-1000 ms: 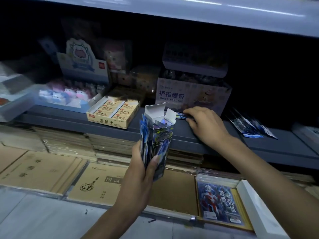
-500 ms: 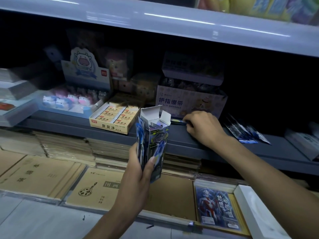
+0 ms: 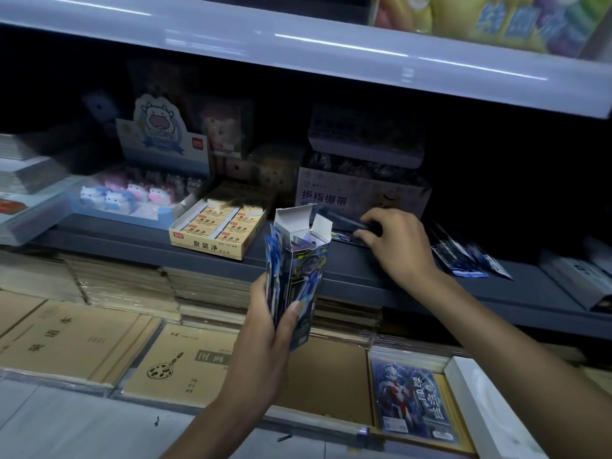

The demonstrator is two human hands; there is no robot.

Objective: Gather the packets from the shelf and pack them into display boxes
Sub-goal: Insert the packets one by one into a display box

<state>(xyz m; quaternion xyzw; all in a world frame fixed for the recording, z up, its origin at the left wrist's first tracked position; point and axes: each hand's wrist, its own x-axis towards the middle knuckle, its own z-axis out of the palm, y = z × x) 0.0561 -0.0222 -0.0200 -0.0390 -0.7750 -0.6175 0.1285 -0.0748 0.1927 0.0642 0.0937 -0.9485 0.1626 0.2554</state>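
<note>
My left hand [image 3: 265, 329] grips an upright blue display box [image 3: 306, 276] with its top flaps open, along with a few blue packets [image 3: 272, 260] pressed against the box's left side. My right hand [image 3: 394, 243] reaches onto the dark grey shelf [image 3: 347, 270] and pinches a blue packet [image 3: 344, 225] lying in front of the finger-bandage box [image 3: 357, 197]. More blue packets [image 3: 467, 260] lie in a loose pile on the shelf to the right of my right hand.
An open eraser carton [image 3: 218, 233] and a tray of cow-shaped erasers [image 3: 126, 197] stand left on the shelf. Below lie stacks of brown notebooks [image 3: 185, 359], a blue card pack [image 3: 410, 402] and a white box [image 3: 486, 415]. Another shelf edge [image 3: 298, 44] overhangs above.
My right hand has closed its fingers on a packet in front of the bandage box and lifted it slightly. My left hand with the box stays about where it was.
</note>
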